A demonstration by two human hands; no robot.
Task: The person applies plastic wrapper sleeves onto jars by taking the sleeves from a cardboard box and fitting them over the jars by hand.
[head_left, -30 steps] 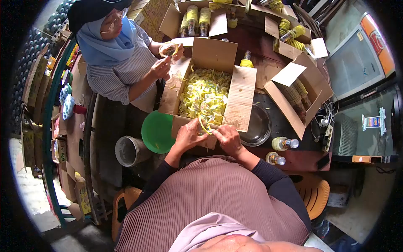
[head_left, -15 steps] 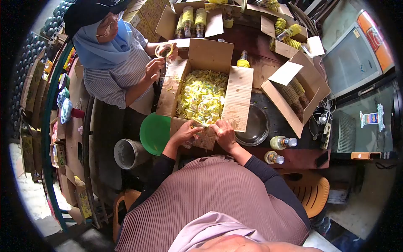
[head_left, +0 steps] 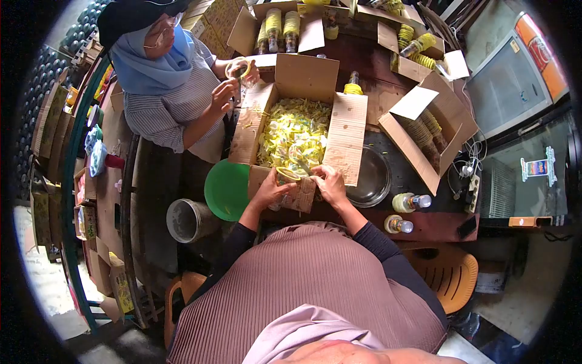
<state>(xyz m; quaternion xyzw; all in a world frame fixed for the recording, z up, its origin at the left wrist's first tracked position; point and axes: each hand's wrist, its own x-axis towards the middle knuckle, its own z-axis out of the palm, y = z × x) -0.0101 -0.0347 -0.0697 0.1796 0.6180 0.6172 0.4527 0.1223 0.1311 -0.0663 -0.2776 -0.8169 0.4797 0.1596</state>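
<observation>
My left hand point(head_left: 271, 190) is closed on a yellow ring point(head_left: 288, 174), held over the near flap of an open cardboard box point(head_left: 346, 148). Close on its right, my right hand point(head_left: 330, 184) pinches a thin, dark, blade-like tool point(head_left: 305, 167) that points toward the box; its handle is hidden by my fingers. Loose yellow and whitish strips and curls point(head_left: 295, 130) fill the box. Across the box's left side, a co-worker's hands point(head_left: 233, 85) hold another yellow ring point(head_left: 245, 68).
A green round tub point(head_left: 225, 191) and a grey bucket point(head_left: 185, 219) stand at left. Right of the box sit a glass bowl point(head_left: 371, 182) and two small bottles point(head_left: 411, 202). Cartons of stacked yellow-ringed items point(head_left: 433, 136) stand at the right and back.
The yellow ring now shows more fully in my left hand, and the blade-like tool is visible at my right fingers. My hands are slightly farther apart. The view has shifted a little.
</observation>
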